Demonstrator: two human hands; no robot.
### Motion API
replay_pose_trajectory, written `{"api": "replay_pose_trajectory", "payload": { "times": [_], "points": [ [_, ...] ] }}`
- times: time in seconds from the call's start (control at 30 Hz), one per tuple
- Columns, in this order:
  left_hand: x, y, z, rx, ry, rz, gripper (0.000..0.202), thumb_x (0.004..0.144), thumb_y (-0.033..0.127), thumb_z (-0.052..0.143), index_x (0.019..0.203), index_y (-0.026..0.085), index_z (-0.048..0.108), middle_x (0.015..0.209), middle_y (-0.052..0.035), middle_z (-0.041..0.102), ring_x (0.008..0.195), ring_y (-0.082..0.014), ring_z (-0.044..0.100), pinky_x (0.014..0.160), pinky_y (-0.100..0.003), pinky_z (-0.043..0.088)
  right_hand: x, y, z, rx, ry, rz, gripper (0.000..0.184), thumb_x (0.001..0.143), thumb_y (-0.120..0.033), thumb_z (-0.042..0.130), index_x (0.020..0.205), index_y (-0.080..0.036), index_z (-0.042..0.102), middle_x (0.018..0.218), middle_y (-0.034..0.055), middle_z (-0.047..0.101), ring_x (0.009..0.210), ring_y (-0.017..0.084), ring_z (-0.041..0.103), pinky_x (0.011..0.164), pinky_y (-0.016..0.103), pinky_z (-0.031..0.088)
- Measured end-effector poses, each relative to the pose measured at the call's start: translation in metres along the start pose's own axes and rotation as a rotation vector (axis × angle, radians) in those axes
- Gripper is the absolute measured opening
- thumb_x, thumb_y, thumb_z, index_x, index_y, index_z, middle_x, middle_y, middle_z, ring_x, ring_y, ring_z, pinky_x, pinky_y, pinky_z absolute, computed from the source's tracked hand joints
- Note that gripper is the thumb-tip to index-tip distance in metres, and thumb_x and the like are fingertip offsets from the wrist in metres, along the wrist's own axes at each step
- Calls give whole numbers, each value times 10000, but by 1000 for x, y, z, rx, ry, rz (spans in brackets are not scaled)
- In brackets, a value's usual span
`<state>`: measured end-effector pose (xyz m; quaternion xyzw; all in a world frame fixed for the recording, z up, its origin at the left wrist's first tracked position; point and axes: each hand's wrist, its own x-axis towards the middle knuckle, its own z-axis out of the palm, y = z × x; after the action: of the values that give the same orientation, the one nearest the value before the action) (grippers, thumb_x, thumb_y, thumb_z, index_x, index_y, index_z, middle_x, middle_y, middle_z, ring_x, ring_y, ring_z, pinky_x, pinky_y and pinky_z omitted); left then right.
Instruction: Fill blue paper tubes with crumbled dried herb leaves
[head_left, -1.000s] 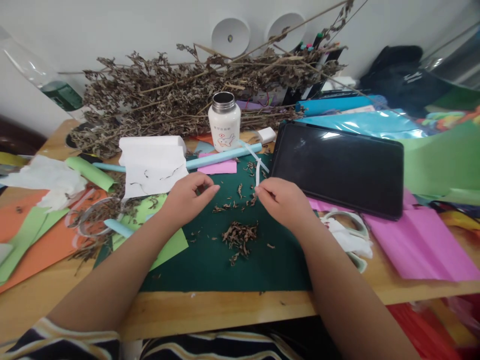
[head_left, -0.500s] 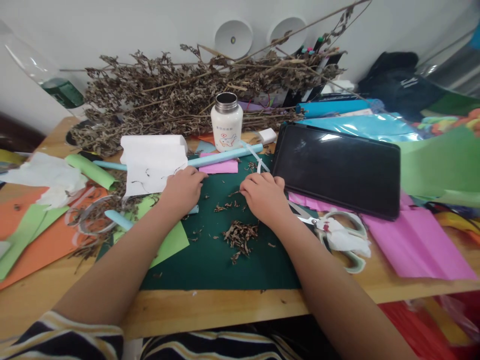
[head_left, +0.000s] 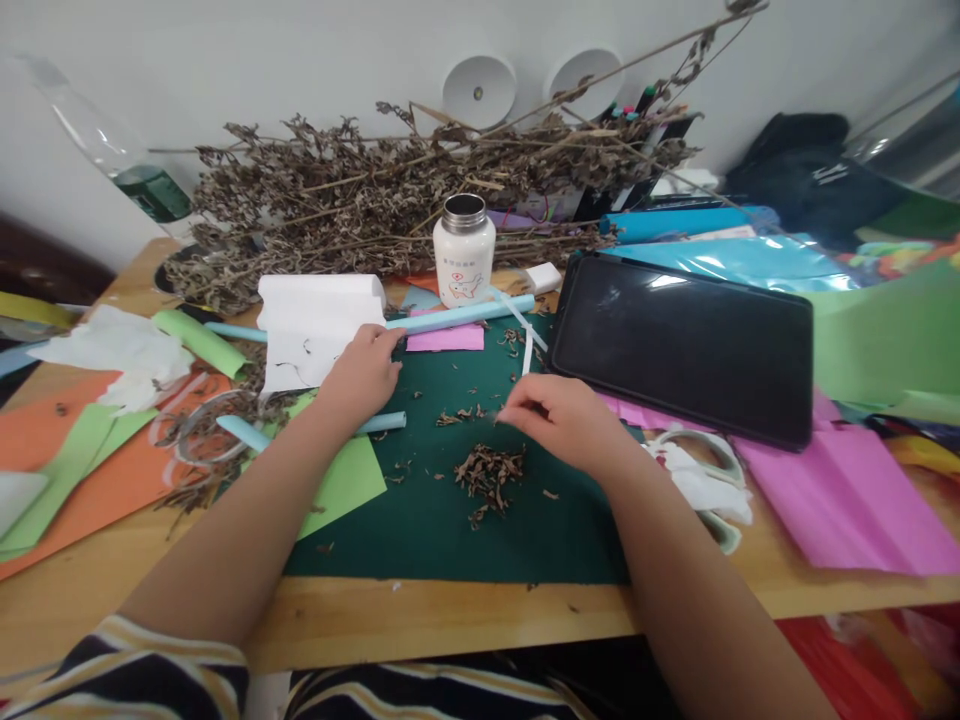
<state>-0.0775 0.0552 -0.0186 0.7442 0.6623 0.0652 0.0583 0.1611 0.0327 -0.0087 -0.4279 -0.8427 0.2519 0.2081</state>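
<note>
My left hand [head_left: 361, 372] rests with curled fingers on the edge of a white paper sheet [head_left: 315, 325], at the far left of the dark green mat [head_left: 450, 520]. My right hand [head_left: 559, 418] hovers over the mat with thumb and fingers pinched together above scattered dried leaf bits [head_left: 459, 414]; whatever it pinches is too small to make out. A small pile of dried leaf crumbs [head_left: 489, 472] lies just in front of it. A thin white paper strip [head_left: 526, 343] lies on the mat beyond the right hand.
A heap of dried branches [head_left: 420, 190] fills the back. A white bottle [head_left: 464, 250], a light blue paper roll [head_left: 457, 315], a pink note [head_left: 445, 339], a black tablet [head_left: 682, 340], scissors [head_left: 709, 475], and pink [head_left: 847, 490], green and orange [head_left: 97, 480] papers surround the mat.
My right hand let go of the white strip, which now lies on the mat, then pulled back toward the leaf bits. My left hand moved up to the white paper.
</note>
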Motion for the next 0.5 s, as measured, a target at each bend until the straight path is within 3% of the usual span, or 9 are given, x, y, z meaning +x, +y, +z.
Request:
{"api": "replay_pose_trajectory", "payload": {
  "times": [0.13, 0.27, 0.4, 0.5],
  "points": [
    [5, -7, 3, -46, 19, -22, 412, 748, 176, 419, 1157, 128, 437, 1012, -130, 493, 936, -263, 496, 812, -391, 421, 3, 1, 3, -91, -143, -222, 371, 779, -400, 502, 510, -145, 504, 515, -2, 508, 574, 111, 446, 584, 241, 306],
    [7, -9, 2, -83, 47, -26, 219, 719, 154, 438, 906, 156, 550, 887, -89, 547, 853, -239, 525, 765, -366, 433, 4, 1, 4, 23, -166, -322, 371, 845, -351, 398, 597, -145, 583, 723, 25, 609, 665, 112, 505, 679, 273, 344],
    [2, -4, -5, -156, 102, -41, 112, 728, 199, 459, 804, 172, 536, 822, -49, 567, 759, -189, 538, 704, -318, 442, 1, 1, 3, 128, -32, -312, 300, 843, -299, 400, 696, -157, 620, 773, 33, 627, 737, 122, 544, 714, 275, 379],
    [-6, 9, -11, -414, 92, -23, 140, 724, 268, 502, 832, 181, 517, 776, -18, 576, 660, -144, 532, 609, -268, 444, 0, -1, 4, 98, 129, -224, 210, 818, -280, 444, 855, -155, 608, 825, 50, 624, 802, 144, 549, 710, 273, 407]
  ]
}}
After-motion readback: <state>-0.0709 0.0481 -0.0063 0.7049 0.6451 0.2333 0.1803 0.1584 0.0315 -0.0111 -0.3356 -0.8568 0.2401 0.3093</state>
